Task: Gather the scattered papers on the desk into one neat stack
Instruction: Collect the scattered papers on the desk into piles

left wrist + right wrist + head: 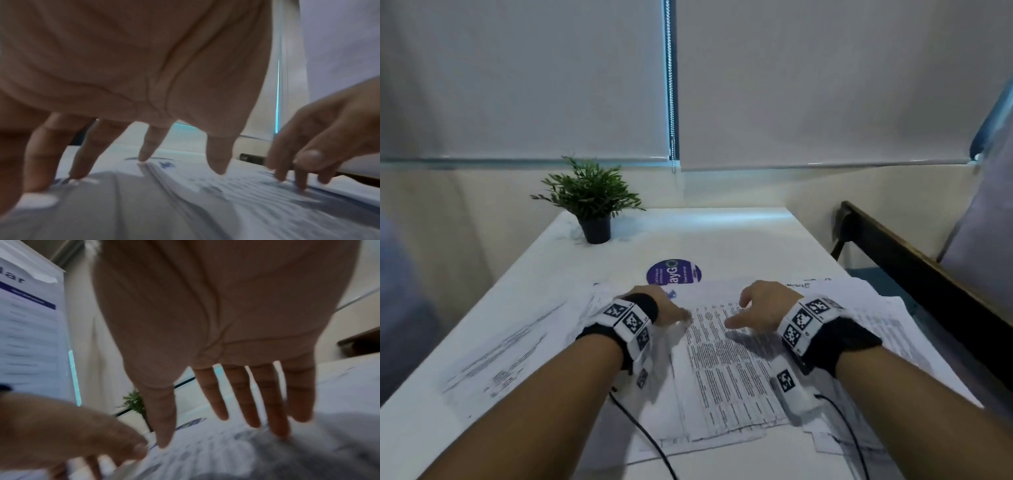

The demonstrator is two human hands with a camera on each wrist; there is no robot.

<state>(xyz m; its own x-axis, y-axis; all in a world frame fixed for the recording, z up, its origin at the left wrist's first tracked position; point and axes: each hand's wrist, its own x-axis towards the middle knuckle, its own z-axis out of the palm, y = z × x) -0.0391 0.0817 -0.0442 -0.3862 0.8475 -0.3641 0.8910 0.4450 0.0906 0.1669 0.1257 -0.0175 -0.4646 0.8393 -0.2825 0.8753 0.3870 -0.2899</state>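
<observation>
On the near half of the white tabletop [739,240] the papers [726,373] lie in a loose overlapping spread, their near edges ragged and fanned out of line, with the right-hand sheets reaching the tabletop's right edge. One separate sheet [506,349] lies off to the left, slanted, just beside the main spread and near the left edge. Two thin black cables [650,442] trail from the wrist bands across the near papers. Both hands hover low over the middle of the spread with palms down. The left hand [671,313] has its fingers straight and splayed, fingertips [144,155] touching the top sheets, its grip released and holding nothing. The right hand [755,305] is likewise released, fingers [252,402] extended downward to the printed page, thumb out toward the left hand; the two hands are near each other but apart. Just beyond the far edge of the papers a round purple sticker [674,272] lies flat. Farther back the tabletop is bare white surface up to a small potted plant [590,198] standing at the far left corner. A dark wooden frame [914,260] runs alongside the right edge.
</observation>
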